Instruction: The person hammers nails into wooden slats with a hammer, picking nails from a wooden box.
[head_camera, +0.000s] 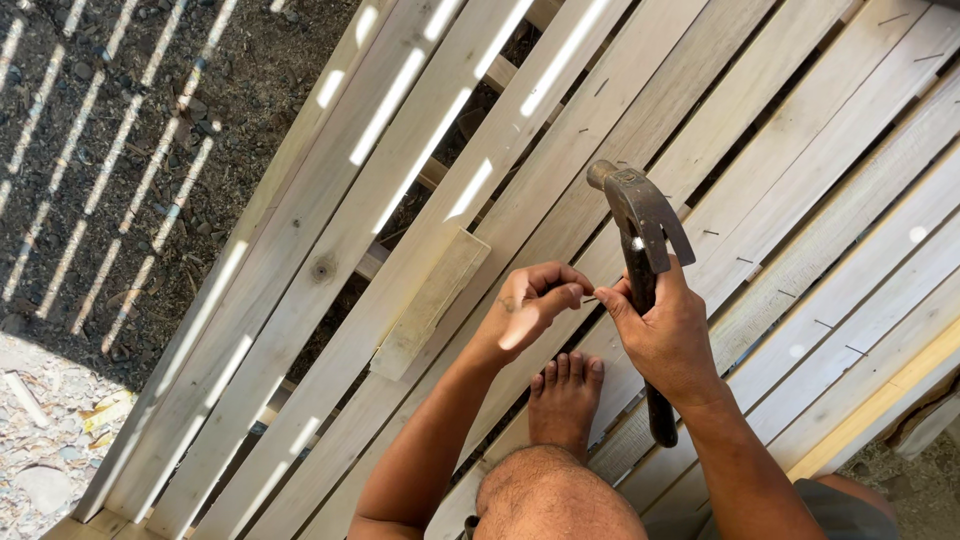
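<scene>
A person is crouching on a slatted wooden platform laid over dark soil, looking down at both bare hands and one bare foot. The left hand is pinching a small nail between thumb and fingertips, holding it against a plank just in front of the foot. The right hand is wrapped tightly around the handle of a dark claw hammer, gripping high, close beneath the head, which is hanging above and just beside the nail.

The likely trouble: the fingers pinching the nail are sitting very near the hammer's line of travel, so a slightly off blow could be catching a fingertip, or glancing and bending the nail. The toes are also lying close to the spot. A loose short board is resting across the slats to the left, near the left hand but not touching it.
</scene>
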